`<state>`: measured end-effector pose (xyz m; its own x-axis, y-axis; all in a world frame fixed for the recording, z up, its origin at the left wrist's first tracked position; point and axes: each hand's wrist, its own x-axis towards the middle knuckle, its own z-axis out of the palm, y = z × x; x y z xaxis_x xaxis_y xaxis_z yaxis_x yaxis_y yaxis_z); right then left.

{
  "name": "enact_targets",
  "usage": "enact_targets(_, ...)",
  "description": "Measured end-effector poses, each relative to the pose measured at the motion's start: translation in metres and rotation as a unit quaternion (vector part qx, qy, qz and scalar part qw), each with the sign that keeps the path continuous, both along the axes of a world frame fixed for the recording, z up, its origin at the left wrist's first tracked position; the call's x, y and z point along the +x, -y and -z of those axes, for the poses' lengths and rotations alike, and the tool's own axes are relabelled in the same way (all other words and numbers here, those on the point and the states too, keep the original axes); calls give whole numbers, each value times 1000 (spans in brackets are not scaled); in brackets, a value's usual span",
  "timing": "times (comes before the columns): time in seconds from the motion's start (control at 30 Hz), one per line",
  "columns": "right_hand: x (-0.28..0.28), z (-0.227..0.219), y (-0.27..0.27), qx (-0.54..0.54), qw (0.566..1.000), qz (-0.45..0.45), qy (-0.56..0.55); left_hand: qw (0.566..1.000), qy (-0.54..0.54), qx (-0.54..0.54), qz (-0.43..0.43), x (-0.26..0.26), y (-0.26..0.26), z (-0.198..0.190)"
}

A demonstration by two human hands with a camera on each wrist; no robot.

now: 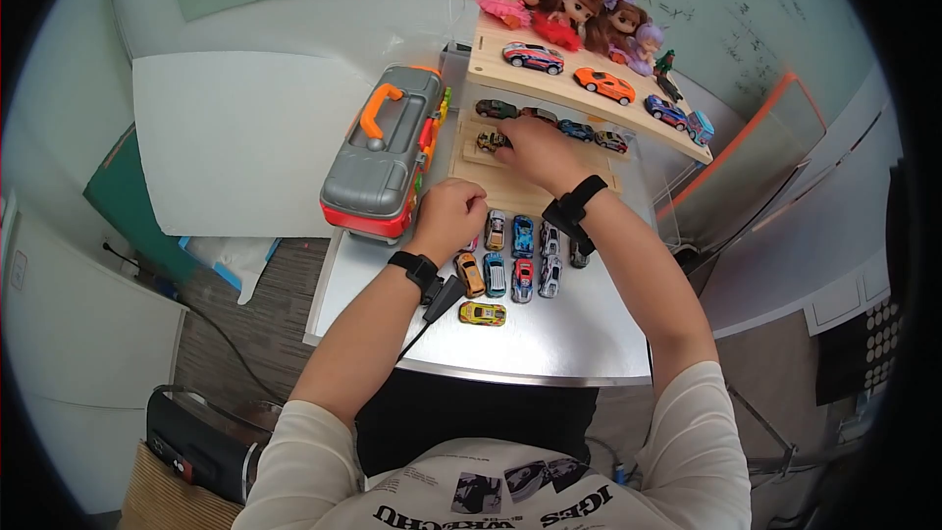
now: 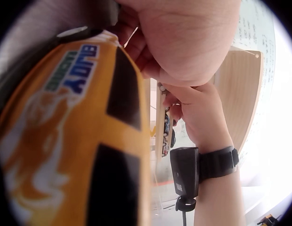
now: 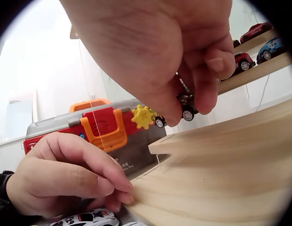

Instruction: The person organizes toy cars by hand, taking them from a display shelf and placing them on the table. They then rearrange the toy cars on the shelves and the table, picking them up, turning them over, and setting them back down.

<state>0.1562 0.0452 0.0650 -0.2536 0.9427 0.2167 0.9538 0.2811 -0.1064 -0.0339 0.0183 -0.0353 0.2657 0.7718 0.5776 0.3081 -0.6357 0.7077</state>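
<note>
In the head view my right hand (image 1: 545,152) is over the lower step of the wooden shelf (image 1: 613,177), pinching a dark and yellow toy car (image 1: 490,141) at the step's left end. The right wrist view shows this car's wheel (image 3: 188,113) below the thumb and fingers, close over the wood. My left hand (image 1: 451,221) is lower, beside the shelf's front edge, fingers loosely curled and nothing visible between them. A pink toy car (image 1: 471,244) partly shows under it. An orange toy car (image 2: 80,127) fills much of the left wrist view.
Rows of toy cars (image 1: 523,278) stand on the silver table (image 1: 579,344), a yellow one (image 1: 482,314) nearest me. A grey toolbox (image 1: 378,152) stands left of the shelf. More cars (image 1: 575,130) line the step behind my right hand. Dolls (image 1: 574,15) and cars (image 1: 604,86) occupy the top board.
</note>
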Motion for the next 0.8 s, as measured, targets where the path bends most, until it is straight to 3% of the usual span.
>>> enact_targets(0.1,-4,10,-6,40,999,-21,-9,1000,0,1,1,1,0,0)
enact_targets(0.33,-10,15,-14,18,1000,-25,3,1000,6,3,-3,3,-1,3)
enact_targets(0.57,-14,7,-2,38,999,5,12,1000,0,0,-9,2,-1,2)
enact_targets(0.73,-3,-16,40,32,999,38,8,1000,-6,6,-5,3,-1,2)
enact_targets(0.8,5,-20,67,-47,998,41,23,1000,-9,7,-14,3,0,1)
